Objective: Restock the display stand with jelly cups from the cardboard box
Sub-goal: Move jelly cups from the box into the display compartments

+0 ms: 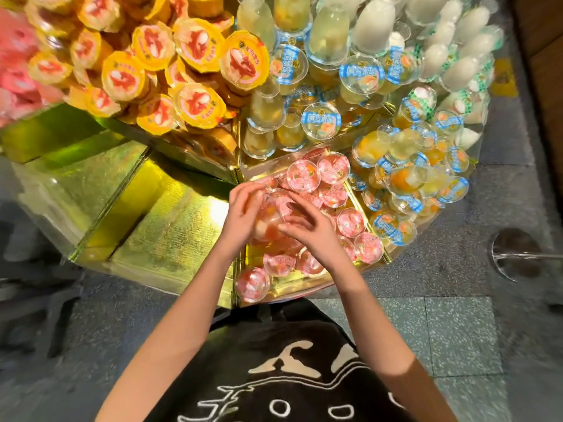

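The left hand (243,217) and right hand (310,236) are curling round a pink jelly cup (269,219) above the compartment (288,283); next, probably seating it in the six o'clock gap.

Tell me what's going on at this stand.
A person is leaning over the display stand. Their left hand and right hand together hold one pink jelly cup over the compartment already partly filled with pink-lidded cups. Blue-labelled cups fill the section to the right, and orange-lidded cups are piled above. The cardboard box is not in view.
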Available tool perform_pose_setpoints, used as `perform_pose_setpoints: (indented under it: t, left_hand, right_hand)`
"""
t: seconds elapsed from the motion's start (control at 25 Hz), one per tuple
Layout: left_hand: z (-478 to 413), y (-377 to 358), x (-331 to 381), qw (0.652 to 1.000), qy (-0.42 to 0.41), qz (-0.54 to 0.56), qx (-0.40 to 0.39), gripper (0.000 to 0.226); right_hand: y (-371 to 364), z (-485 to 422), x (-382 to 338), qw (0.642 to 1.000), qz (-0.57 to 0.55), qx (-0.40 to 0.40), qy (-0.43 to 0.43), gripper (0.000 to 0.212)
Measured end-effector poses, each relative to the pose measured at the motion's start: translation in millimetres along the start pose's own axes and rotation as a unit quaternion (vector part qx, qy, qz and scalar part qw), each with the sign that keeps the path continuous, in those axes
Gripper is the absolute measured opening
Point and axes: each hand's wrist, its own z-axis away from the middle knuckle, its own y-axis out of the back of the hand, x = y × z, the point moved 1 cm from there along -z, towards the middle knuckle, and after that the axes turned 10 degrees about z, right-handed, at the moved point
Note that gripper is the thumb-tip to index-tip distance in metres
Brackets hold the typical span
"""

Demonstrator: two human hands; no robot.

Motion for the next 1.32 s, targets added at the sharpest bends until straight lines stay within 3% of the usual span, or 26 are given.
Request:
perform_pose_setpoints:
  t: [0.32,0.56,0.72,0.88,1.04,1.32]
  left_hand:
    - [-1.2,-12.4,2.0,0.999,0.005,0.017,-0.029,0.026]
    - [2.8,31.2,-7.8,0.986,0.069,0.106,0.105,0.023]
    - [17.1,61.2,-4.1,0.968,0.079,0.155,0.179,0.028]
    - [32.2,61.0,-3.9,0.958,0.109,0.232,0.129,0.014]
    - [37.3,60.9,-7.0,0.954,0.116,0.253,0.11,0.029]
    - [42.0,61.2,-4.6,0.959,0.119,0.231,0.115,0.028]
  right_hand:
    - [23.4,3.1,-10.0,0.996,0.004,-0.091,0.001,0.059]
    - [6.9,-15.6,-21.8,0.987,0.159,-0.022,-0.015,0.079]
    - [-6.1,-48.0,-28.6,0.931,0.35,0.081,0.06,0.059]
    - [-21.6,-87.0,-22.4,0.851,0.516,0.048,0.083,0.052]
    - [-30.0,-96.7,-12.2,0.772,0.624,0.066,0.102,0.049]
    - [-27.6,-96.4,-2.6,0.778,0.608,0.112,0.112,0.058]
